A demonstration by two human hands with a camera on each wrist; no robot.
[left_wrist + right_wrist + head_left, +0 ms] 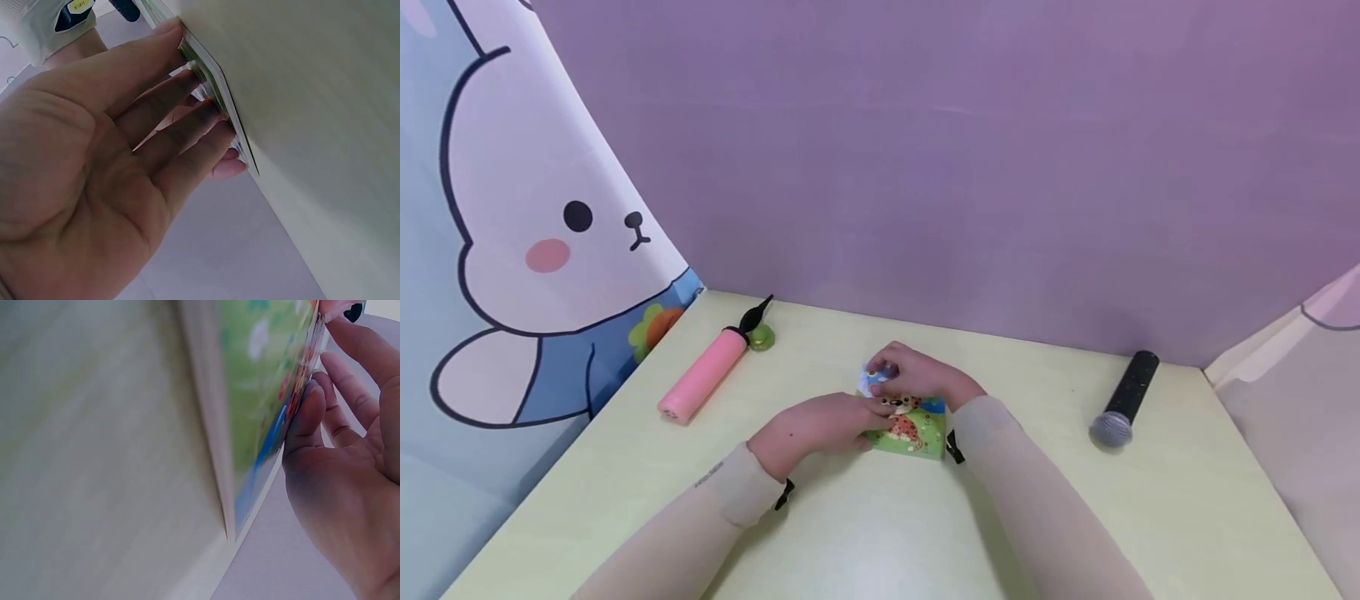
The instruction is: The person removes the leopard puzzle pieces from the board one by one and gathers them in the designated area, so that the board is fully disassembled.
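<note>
Pink pump (706,377), black microphone (1126,402), left hand (820,425) partly hiding likely puzzle (921,442)

A pale yellow table (1180,508) meets a plain purple wall (962,175). On the left, a blue sheet (445,483) shows a big white cartoon animal (527,175); on the right hangs a pale sheet (1300,417). Soft light brightens the tabletop's near middle.
</note>
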